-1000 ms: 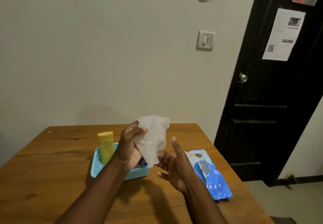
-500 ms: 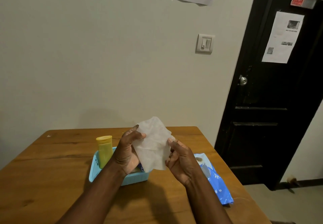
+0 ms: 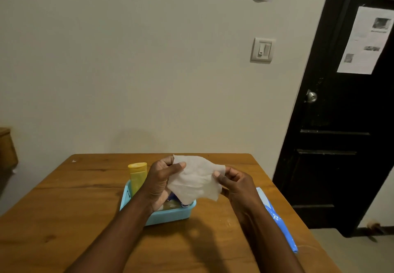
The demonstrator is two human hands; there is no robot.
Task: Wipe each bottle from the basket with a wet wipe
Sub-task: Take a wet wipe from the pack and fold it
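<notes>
- I see the left hand (image 3: 158, 180) pinching the left edge of the wet wipe (image 3: 195, 180), thumb on the near face and the other fingers curled behind it.
- I see the right hand (image 3: 235, 182) pinching the wipe's right edge between thumb and fingers, so the sheet is stretched open between the 2 hands above the table (image 3: 64, 219).
- The wipe hangs in the air over the far right part of the basket (image 3: 168, 216); its lower corner droops toward the basket without clearly touching anything.
- The light blue basket sits on the wooden table just beyond my left wrist.
- 1 yellow bottle (image 3: 137, 176) stands upright in the basket's far left corner, cap on top, just left of the left hand and apart from the wipe.
- Other items lie in the basket under the wipe, with a bit of dark blue showing; I cannot tell what they are.
- The blue wipes pack (image 3: 279, 223) lies on the table to the right, partly hidden by my right forearm.
- A black door (image 3: 341, 123) stands at the right, and a light switch (image 3: 262, 50) is on the wall.
</notes>
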